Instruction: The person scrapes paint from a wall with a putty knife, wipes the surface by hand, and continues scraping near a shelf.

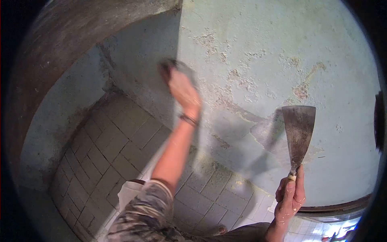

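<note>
My right hand (291, 195) is closed around the handle of a paint scraper (299, 131), whose wide, worn blade points up in front of the wall. Pale flakes stick to the fingers and wrist. My left hand (183, 88) reaches to the wall's vertical corner edge, blurred by motion. It grips a dark thing (167, 66), too smeared to name; whether this touches the wall cannot be told. The pale green wall (342, 52) has blistered, peeling paint and bare patches around its middle.
Left of the corner lies a recess under a curved brown edge (44, 60). Grey tiles (102, 157) cover the floor below, with pale dust along the wall's foot. A dark object (379, 121) stands at the far right edge. My knee and trousers (246, 234) show at the bottom.
</note>
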Demonstrator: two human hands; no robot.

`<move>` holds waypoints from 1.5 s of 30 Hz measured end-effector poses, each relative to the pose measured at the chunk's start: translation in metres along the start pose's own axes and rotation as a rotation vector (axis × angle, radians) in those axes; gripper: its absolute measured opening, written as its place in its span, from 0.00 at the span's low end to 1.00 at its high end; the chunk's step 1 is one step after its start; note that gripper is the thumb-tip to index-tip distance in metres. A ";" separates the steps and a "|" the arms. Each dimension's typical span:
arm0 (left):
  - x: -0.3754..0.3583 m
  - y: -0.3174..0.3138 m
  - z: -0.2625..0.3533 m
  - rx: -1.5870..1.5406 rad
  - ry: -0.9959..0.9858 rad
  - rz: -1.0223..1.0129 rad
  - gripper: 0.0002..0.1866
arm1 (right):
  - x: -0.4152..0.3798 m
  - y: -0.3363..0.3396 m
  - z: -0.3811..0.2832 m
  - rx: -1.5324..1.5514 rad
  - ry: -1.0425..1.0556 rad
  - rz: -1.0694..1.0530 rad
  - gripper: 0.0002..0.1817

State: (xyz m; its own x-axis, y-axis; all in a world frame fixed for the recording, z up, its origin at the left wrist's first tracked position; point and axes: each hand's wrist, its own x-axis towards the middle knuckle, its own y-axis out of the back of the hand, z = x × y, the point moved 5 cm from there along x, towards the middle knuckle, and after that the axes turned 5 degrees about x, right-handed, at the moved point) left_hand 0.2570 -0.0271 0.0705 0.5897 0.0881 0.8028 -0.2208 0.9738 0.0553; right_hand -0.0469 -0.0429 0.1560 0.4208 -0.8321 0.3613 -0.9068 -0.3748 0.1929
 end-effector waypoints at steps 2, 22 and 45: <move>-0.002 0.001 0.003 0.017 -0.003 -0.028 0.33 | 0.003 -0.005 -0.001 0.026 0.054 -0.029 0.25; 0.076 0.017 0.006 0.005 -0.084 0.020 0.36 | 0.002 0.007 0.018 -0.025 -0.011 -0.001 0.24; 0.001 0.011 -0.064 0.101 0.045 -0.071 0.30 | 0.003 0.002 0.009 -0.028 0.060 0.025 0.27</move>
State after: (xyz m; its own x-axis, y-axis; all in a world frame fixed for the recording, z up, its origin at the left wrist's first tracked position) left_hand 0.3052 -0.0030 0.0340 0.6407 0.0309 0.7672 -0.2528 0.9520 0.1728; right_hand -0.0475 -0.0501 0.1492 0.3992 -0.8148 0.4205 -0.9165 -0.3416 0.2082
